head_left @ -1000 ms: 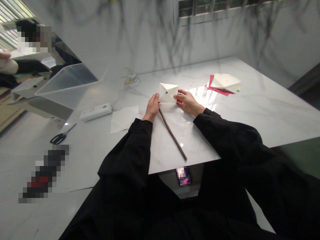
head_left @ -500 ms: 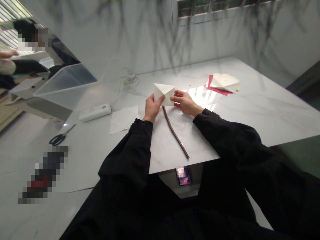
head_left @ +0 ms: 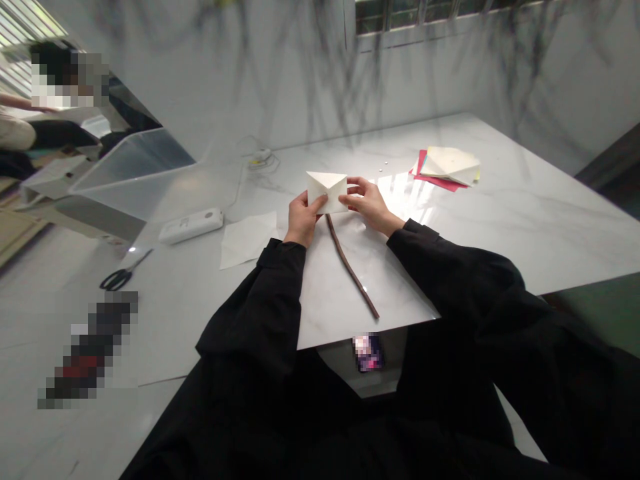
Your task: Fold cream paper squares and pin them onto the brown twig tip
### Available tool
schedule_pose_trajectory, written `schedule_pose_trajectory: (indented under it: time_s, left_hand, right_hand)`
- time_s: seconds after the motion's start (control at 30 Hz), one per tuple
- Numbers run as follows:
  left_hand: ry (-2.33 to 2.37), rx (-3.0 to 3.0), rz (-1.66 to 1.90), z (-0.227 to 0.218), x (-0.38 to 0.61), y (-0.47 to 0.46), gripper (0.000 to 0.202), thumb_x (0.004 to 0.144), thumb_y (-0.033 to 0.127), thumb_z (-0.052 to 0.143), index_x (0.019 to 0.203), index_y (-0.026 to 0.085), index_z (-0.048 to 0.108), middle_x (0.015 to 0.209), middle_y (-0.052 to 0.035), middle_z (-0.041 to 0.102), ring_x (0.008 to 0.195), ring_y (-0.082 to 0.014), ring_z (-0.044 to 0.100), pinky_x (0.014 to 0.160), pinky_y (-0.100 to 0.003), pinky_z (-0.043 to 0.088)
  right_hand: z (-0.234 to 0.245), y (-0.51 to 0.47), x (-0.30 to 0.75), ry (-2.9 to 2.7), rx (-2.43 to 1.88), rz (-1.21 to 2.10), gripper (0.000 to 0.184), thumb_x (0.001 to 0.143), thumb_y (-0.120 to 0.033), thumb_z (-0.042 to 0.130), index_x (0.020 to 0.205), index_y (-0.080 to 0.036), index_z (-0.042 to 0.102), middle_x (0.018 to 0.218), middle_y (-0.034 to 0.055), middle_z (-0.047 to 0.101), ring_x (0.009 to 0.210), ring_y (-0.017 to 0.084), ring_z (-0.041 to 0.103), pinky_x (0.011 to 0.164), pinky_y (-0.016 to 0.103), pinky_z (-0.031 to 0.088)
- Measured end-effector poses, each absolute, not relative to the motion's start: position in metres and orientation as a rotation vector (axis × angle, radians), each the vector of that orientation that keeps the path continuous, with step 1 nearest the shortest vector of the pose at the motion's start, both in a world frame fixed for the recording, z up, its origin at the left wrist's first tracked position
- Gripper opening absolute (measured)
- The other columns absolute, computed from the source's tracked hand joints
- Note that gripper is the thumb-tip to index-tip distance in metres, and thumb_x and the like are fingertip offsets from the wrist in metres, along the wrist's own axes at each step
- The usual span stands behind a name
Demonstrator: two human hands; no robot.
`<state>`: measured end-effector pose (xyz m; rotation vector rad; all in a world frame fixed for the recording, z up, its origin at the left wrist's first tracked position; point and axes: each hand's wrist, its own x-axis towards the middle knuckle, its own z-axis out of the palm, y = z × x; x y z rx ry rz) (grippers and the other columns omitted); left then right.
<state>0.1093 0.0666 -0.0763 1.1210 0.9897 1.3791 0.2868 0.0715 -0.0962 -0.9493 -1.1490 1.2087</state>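
Observation:
A small cream paper envelope (head_left: 326, 181) with a triangular flap is held up above the table between my two hands. My left hand (head_left: 301, 219) grips its left side, the thumb pressed on the front near the flap's tip, where a small shiny dot shows. On the right edge, my right hand (head_left: 373, 205) pinches the paper between thumb and fingers. Below the envelope a thin brown stick (head_left: 347, 263), slightly bent, lies on the white marbled table (head_left: 525, 220). Its upper end is hidden behind the envelope.
A stack of coloured envelopes (head_left: 447, 167) lies at the back right. To my left are a white paper sheet (head_left: 245, 240), a white oblong device (head_left: 191, 226), scissors (head_left: 120, 277) and a clear plastic bin (head_left: 137, 163). Another person (head_left: 55, 73) sits at the far left.
The envelope has tilted and sunk slightly in my hands, so its flap shows differently. Both hands keep their grip. At the far left the other person's arm has shifted.

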Motion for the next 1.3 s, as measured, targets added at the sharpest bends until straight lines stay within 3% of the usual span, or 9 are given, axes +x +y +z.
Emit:
schedule_pose_trajectory:
  time_s: [0.2, 0.3, 0.47, 0.77, 0.97, 1.3]
  left_hand:
    - [0.961, 1.117, 1.381, -0.076, 0.11, 0.065, 0.045, 0.067, 0.034, 0.093, 0.104, 0.016, 0.076, 0.109, -0.0096, 0.081, 0.1, -0.0238, 0.075, 0.086, -0.033, 0.061]
    - [0.97, 1.124, 1.39, -0.076, 0.111, 0.064, 0.04, 0.069, 0.032, 0.091, 0.103, 0.017, 0.076, 0.108, -0.009, 0.081, 0.1, -0.0233, 0.075, 0.087, -0.032, 0.06]
    - [0.967, 1.128, 1.38, -0.074, 0.112, 0.061, 0.035, 0.071, 0.029, 0.09, 0.1, 0.016, 0.076, 0.1, -0.0067, 0.079, 0.091, -0.0202, 0.074, 0.082, -0.029, 0.059]
    - [0.974, 1.162, 1.362, -0.071, 0.114, 0.057, 0.038, 0.069, 0.029, 0.092, 0.101, 0.017, 0.075, 0.097, -0.0056, 0.077, 0.087, -0.0207, 0.073, 0.077, -0.03, 0.058]
    - [0.962, 1.181, 1.346, -0.069, 0.114, 0.056, 0.042, 0.067, 0.031, 0.092, 0.102, 0.016, 0.075, 0.101, -0.0063, 0.078, 0.088, -0.021, 0.073, 0.078, -0.031, 0.06]
    - [0.994, 1.183, 1.332, -0.068, 0.114, 0.055, 0.037, 0.069, 0.031, 0.091, 0.1, 0.017, 0.075, 0.096, -0.0049, 0.077, 0.087, -0.0211, 0.073, 0.078, -0.032, 0.061]
  right_hand:
    - [-0.086, 0.063, 0.29, -1.156, -1.076, 0.966, 0.063, 0.071, -0.029, 0.09, 0.128, -0.03, 0.064, 0.131, 0.0062, 0.067, 0.117, 0.025, 0.065, 0.085, 0.034, 0.063]
    - [-0.072, 0.052, 0.291, -1.195, -1.066, 0.842, 0.055, 0.076, -0.031, 0.087, 0.126, -0.032, 0.067, 0.14, 0.0054, 0.063, 0.128, 0.027, 0.059, 0.084, 0.032, 0.061]
    - [-0.065, 0.042, 0.283, -1.427, -0.986, 0.843, 0.029, 0.084, -0.032, 0.083, 0.111, -0.029, 0.076, 0.124, 0.006, 0.067, 0.115, 0.023, 0.062, 0.093, 0.034, 0.059]
    - [-0.074, 0.046, 0.281, -1.479, -0.984, 0.826, 0.025, 0.087, -0.039, 0.083, 0.109, -0.028, 0.079, 0.113, 0.0047, 0.07, 0.093, 0.019, 0.067, 0.092, 0.034, 0.061]
    - [-0.076, 0.048, 0.281, -1.432, -1.008, 0.945, 0.028, 0.085, -0.047, 0.084, 0.104, -0.027, 0.079, 0.114, 0.0058, 0.073, 0.104, 0.022, 0.069, 0.089, 0.033, 0.063]
    - [-0.072, 0.047, 0.281, -1.424, -0.99, 0.966, 0.016, 0.084, -0.034, 0.086, 0.097, -0.027, 0.081, 0.107, 0.0038, 0.074, 0.098, 0.02, 0.071, 0.087, 0.032, 0.063]
